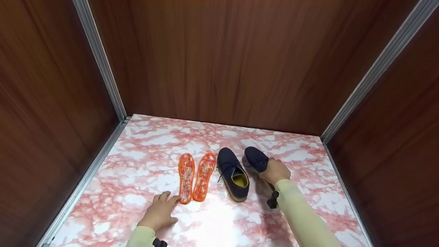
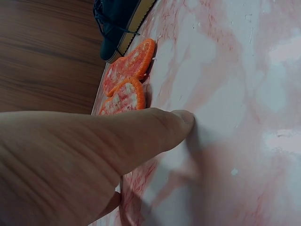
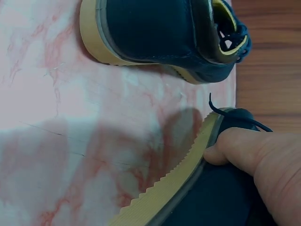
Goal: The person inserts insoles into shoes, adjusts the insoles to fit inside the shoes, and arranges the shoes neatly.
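Observation:
Two orange-edged insoles with a red and white pattern lie side by side; the left insole [image 1: 186, 178] has its heel end by the fingertips of my left hand [image 1: 159, 211]. That hand is spread low over the surface, its thumb [image 2: 160, 129] stretched out. To the right of the right insole [image 1: 204, 176] stands a dark blue lace-up shoe [image 1: 233, 175] with a yellow lining. My right hand [image 1: 276, 171] grips the other dark blue shoe [image 1: 256, 158] by its side, thumb on the upper near the tan ribbed sole [image 3: 162, 193]. The hand hides that shoe's heel part.
The things lie on a red and white marbled surface [image 1: 144, 178]. Brown wood-grain panels [image 1: 212, 61] enclose it at the back and both sides, with grey metal strips [image 1: 103, 61] at the corners.

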`<act>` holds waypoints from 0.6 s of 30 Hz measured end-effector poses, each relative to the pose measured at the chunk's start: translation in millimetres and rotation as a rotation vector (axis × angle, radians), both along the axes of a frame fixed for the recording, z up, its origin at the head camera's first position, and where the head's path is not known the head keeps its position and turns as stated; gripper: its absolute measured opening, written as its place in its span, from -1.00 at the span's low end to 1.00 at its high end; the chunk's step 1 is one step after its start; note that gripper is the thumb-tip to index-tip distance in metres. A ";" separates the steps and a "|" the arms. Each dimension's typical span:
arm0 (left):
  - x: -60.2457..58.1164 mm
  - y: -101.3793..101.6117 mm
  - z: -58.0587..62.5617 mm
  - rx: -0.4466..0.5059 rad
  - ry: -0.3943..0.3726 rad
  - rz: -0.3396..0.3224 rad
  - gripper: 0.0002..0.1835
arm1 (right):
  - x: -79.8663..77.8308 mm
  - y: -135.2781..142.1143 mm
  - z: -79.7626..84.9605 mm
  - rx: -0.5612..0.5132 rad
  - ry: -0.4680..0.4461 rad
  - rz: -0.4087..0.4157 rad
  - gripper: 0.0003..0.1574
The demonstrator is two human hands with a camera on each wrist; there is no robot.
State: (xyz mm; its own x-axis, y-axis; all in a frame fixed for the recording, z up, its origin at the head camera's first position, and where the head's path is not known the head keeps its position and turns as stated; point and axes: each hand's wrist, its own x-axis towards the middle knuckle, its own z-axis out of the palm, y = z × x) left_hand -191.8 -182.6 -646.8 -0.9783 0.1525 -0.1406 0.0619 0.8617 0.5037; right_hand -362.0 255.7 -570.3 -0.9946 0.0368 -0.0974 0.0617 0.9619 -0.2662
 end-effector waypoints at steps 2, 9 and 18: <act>-1.4 -0.8 0.5 -0.001 -0.010 -0.001 -0.14 | -0.6 -0.8 2.4 0.002 -0.003 -0.004 0.01; -1.0 -2.4 -1.5 0.007 -0.055 0.012 -0.13 | -0.4 -5.5 5.8 -0.005 0.016 0.007 0.02; 0.0 1.2 -2.2 0.015 -0.001 0.009 -0.14 | 1.4 -7.9 13.4 -0.004 0.073 0.021 -0.06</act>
State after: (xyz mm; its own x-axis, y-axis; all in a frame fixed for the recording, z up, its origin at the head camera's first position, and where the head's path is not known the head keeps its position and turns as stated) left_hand -191.8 -181.4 -649.0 -0.9796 0.1452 -0.1391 0.0534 0.8547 0.5164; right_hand -360.5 247.8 -556.9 -0.9996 0.0153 -0.0242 0.0213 0.9618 -0.2729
